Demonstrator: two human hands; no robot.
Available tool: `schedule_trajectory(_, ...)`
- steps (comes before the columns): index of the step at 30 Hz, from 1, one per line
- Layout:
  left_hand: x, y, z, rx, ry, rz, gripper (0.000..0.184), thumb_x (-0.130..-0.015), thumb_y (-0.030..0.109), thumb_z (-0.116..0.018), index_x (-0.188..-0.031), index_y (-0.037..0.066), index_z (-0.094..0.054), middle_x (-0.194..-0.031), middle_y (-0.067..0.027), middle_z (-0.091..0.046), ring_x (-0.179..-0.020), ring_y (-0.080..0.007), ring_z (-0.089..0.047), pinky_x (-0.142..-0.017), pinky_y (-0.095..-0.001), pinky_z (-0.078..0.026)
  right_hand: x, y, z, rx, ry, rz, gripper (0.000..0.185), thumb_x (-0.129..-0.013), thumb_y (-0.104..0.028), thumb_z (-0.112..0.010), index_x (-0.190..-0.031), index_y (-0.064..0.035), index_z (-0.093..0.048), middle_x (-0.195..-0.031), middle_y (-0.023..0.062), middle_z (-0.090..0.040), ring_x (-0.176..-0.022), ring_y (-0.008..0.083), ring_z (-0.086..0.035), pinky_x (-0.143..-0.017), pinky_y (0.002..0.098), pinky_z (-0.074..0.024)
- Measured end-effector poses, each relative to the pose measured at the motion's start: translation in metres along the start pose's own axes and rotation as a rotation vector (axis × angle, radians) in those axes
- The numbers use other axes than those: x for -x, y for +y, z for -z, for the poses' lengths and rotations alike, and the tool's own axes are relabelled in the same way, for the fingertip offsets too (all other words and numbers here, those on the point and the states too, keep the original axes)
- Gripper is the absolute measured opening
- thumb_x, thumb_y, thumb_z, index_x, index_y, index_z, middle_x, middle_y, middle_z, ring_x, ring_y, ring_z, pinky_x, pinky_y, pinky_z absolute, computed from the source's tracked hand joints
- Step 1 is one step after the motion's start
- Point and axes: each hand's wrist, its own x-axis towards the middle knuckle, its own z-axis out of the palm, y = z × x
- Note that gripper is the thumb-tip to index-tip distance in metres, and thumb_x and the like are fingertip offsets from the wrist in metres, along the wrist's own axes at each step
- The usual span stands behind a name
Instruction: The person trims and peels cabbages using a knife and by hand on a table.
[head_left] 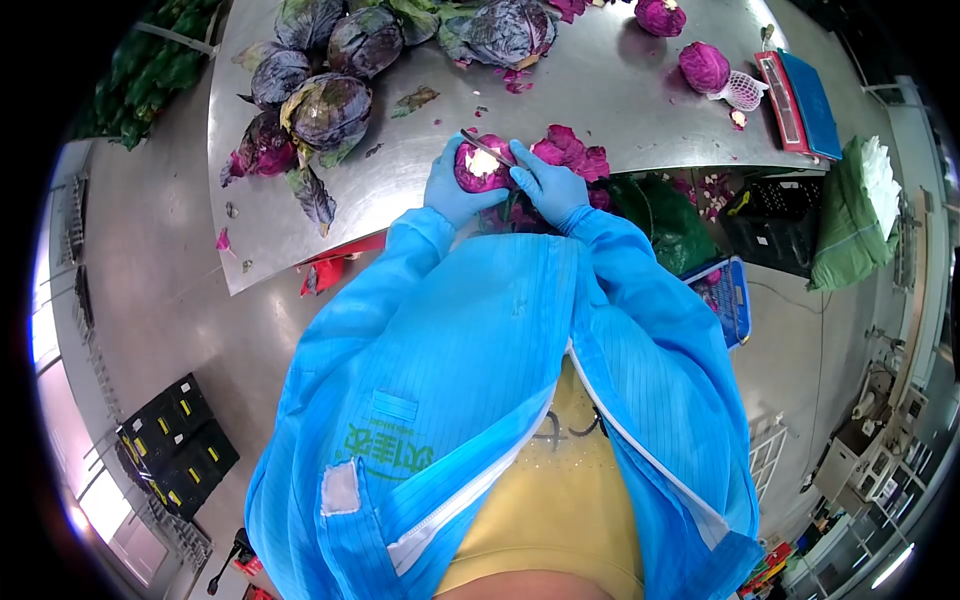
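Both my hands wear blue gloves at the near edge of the metal table. My left hand (452, 190) is closed around the side of a trimmed red cabbage (470, 178), whose pale cut stem end faces up. My right hand (549, 188) grips a knife (479, 145); its thin dark blade lies across the top of the cabbage, and the handle is hidden in my fingers. Loose purple leaves (572, 152) lie just beyond my right hand.
Untrimmed cabbages (330, 110) crowd the table's (450, 100) far left. A trimmed cabbage (704, 67), a white foam net (742, 91) and a blue folder (808, 100) lie at right. Below the edge are a green sack (660, 220), black crate (775, 225) and blue basket (735, 300).
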Motion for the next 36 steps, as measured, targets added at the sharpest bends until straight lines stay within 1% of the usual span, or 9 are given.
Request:
schedule_trajectory(2, -0.002, -0.007, -0.002, 0.076, 0.003, -0.001, 0.114, -0.047, 0.040, -0.085, -0.138, 0.005, -0.027, -0.124, -0.0203, -0.047, -0.115, -0.0326, -0.047, -0.098, -0.0379, -0.039, -0.003, 0.001, 0.002, -0.010, -0.002, -0.022, 0.053, -0.090, -0.057, -0.034, -0.133, -0.0268, -0.043, -0.095, 0.0171, -0.064, -0.080, 0.0330, -0.063, -0.070, 0.0429, -0.0496)
schedule_trajectory(4, -0.001, 0.002, 0.003, 0.060, -0.002, -0.015, 0.110, -0.049, 0.035, -0.087, -0.136, 0.001, -0.028, -0.125, -0.0185, -0.047, -0.115, -0.0290, -0.048, -0.098, -0.0356, -0.040, -0.010, 0.007, -0.003, -0.022, -0.006, -0.042, 0.053, -0.090, -0.057, -0.034, -0.133, -0.0266, -0.043, -0.098, 0.0174, -0.064, -0.081, 0.0326, -0.063, -0.071, 0.0421, -0.0496)
schedule_trajectory(6, 0.000, 0.006, 0.005, 0.045, -0.010, -0.027, 0.106, -0.051, 0.029, -0.088, -0.134, -0.003, -0.029, -0.125, -0.0167, -0.047, -0.115, -0.0254, -0.050, -0.098, -0.0334, -0.041, -0.017, 0.013, -0.011, -0.500, 0.015, -0.185, 0.054, -0.090, -0.058, -0.033, -0.133, -0.0269, -0.043, -0.102, 0.0179, -0.063, -0.081, 0.0330, -0.063, -0.074, 0.0416, -0.0492)
schedule_trajectory(8, -0.001, 0.006, 0.005, 0.069, -0.025, -0.030, 0.106, -0.052, 0.027, -0.088, -0.134, -0.003, -0.028, -0.126, -0.0169, -0.047, -0.115, -0.0251, -0.050, -0.098, -0.0332, -0.041, -0.011, 0.008, -0.005, -0.481, -0.039, -0.198, 0.054, -0.090, -0.058, -0.032, -0.132, -0.0263, -0.044, -0.106, 0.0180, -0.062, -0.082, 0.0330, -0.063, -0.076, 0.0400, -0.0488)
schedule_trajectory(16, -0.005, 0.004, 0.011, 0.305, -0.082, -0.031, 0.109, -0.047, 0.031, -0.087, -0.135, 0.002, -0.029, -0.123, -0.0159, -0.050, -0.113, -0.0258, -0.051, -0.096, -0.0340, -0.042, -0.008, -0.010, 0.011, 0.101, -0.094, 0.043, 0.053, -0.090, -0.057, -0.033, -0.135, -0.0298, -0.039, -0.091, 0.0170, -0.064, -0.080, 0.0337, -0.062, -0.068, 0.0438, -0.0489)
schedule_trajectory(20, -0.005, 0.002, 0.012, 0.234, -0.093, -0.062, 0.103, -0.053, 0.023, -0.087, -0.135, 0.001, -0.028, -0.126, -0.0149, -0.048, -0.115, -0.0233, -0.050, -0.097, -0.0332, -0.042, -0.012, -0.010, 0.008, 0.085, -0.071, -0.015, 0.052, -0.090, -0.056, -0.034, -0.135, -0.0300, -0.040, -0.091, 0.0173, -0.064, -0.080, 0.0344, -0.062, -0.068, 0.0442, -0.0490)
schedule_trajectory(25, -0.003, 0.007, 0.014, 0.251, -0.091, -0.038, 0.104, -0.053, 0.021, -0.087, -0.136, 0.001, -0.028, -0.126, -0.0145, -0.048, -0.116, -0.0232, -0.049, -0.097, -0.0333, -0.042, -0.017, 0.006, -0.010, -0.299, -0.045, -0.057, 0.051, -0.090, -0.057, -0.033, -0.134, -0.0319, -0.040, -0.089, 0.0167, -0.064, -0.082, 0.0337, -0.062, -0.070, 0.0438, -0.0490)
schedule_trajectory(31, -0.009, -0.004, 0.014, 0.309, -0.127, -0.011, 0.105, -0.051, 0.024, -0.087, -0.136, 0.001, -0.028, -0.125, -0.0149, -0.048, -0.115, -0.0237, -0.050, -0.098, -0.0328, -0.041, -0.016, 0.007, 0.000, 0.039, -0.085, 0.031, 0.051, -0.090, -0.057, -0.031, -0.135, -0.0326, -0.038, -0.089, 0.0163, -0.064, -0.080, 0.0337, -0.062, -0.068, 0.0434, -0.0489)
schedule_trajectory(36, -0.011, -0.003, 0.018, 0.402, -0.163, -0.037, 0.108, -0.049, 0.028, -0.087, -0.134, -0.002, -0.029, -0.124, -0.0156, -0.049, -0.114, -0.0237, -0.050, -0.098, -0.0320, -0.040, -0.019, 0.009, 0.001, 0.067, -0.087, 0.085, 0.051, -0.091, -0.056, -0.031, -0.136, -0.0320, -0.037, -0.088, 0.0165, -0.064, -0.078, 0.0338, -0.062, -0.066, 0.0436, -0.0490)
